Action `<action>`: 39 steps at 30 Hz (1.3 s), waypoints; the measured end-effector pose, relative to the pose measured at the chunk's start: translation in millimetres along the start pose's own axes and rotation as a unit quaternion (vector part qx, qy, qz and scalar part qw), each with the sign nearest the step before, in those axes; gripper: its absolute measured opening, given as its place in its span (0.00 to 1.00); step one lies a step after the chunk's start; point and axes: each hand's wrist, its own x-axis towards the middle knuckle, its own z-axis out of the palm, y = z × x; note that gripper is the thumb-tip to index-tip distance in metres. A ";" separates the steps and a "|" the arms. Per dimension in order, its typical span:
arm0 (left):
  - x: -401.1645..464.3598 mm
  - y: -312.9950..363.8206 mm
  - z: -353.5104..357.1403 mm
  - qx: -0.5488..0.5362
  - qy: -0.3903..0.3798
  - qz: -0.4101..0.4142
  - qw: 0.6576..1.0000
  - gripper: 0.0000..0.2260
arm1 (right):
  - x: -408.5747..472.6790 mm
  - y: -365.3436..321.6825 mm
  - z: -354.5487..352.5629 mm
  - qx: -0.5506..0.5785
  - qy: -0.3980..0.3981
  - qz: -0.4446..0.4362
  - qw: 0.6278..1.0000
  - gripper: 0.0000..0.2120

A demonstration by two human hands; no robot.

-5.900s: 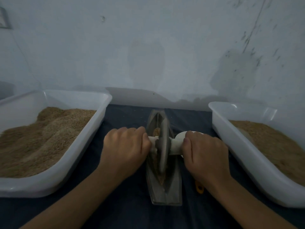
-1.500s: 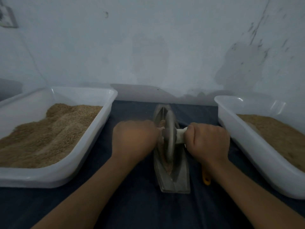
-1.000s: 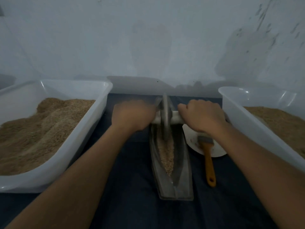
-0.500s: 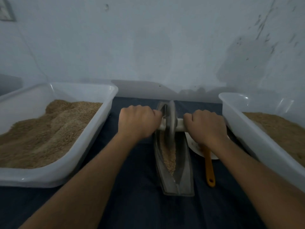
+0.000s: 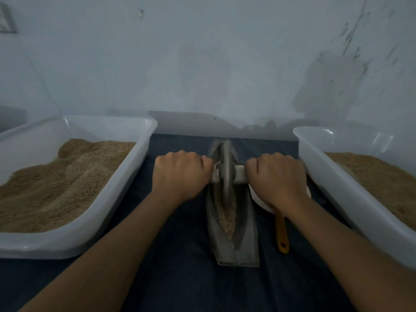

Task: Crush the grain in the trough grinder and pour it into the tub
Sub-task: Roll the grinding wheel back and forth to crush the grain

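Observation:
A grey boat-shaped trough grinder (image 5: 244,242) lies lengthwise on the dark cloth between my arms. A strip of tan grain (image 5: 227,216) lies in its groove. The grinding wheel (image 5: 225,172) stands upright in the far half of the trough on a pale axle handle (image 5: 240,174). My left hand (image 5: 180,174) grips the axle's left end and my right hand (image 5: 275,177) grips its right end. A white tub (image 5: 126,176) of grain stands on the left and a second white tub (image 5: 333,174) of grain on the right.
A brush with an orange handle (image 5: 281,233) lies just right of the trough, its head on a white dish (image 5: 262,202) partly hidden under my right hand. A pale wall rises close behind the table. Dark cloth (image 5: 191,289) covers the near part of the table.
Over the last seconds the wheel rolled from the trough's near part to its far end; since half a second ago it has come back slightly toward me. Both hands kept hold of the axle.

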 end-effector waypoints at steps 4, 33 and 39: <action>27.8 -10.1 -1.4 -0.050 -0.118 0.014 0.992 0.10 | 39.8 11.0 9.6 -0.086 -0.174 -0.082 0.978 0.21; -35.4 9.4 -27.9 -0.085 0.122 -0.045 0.988 0.19 | -36.8 1.3 -4.2 0.058 0.112 -0.046 0.991 0.21; 1.6 1.8 4.0 0.014 -0.003 -0.008 1.000 0.12 | 14.6 4.3 10.1 -0.021 -0.012 -0.021 0.999 0.27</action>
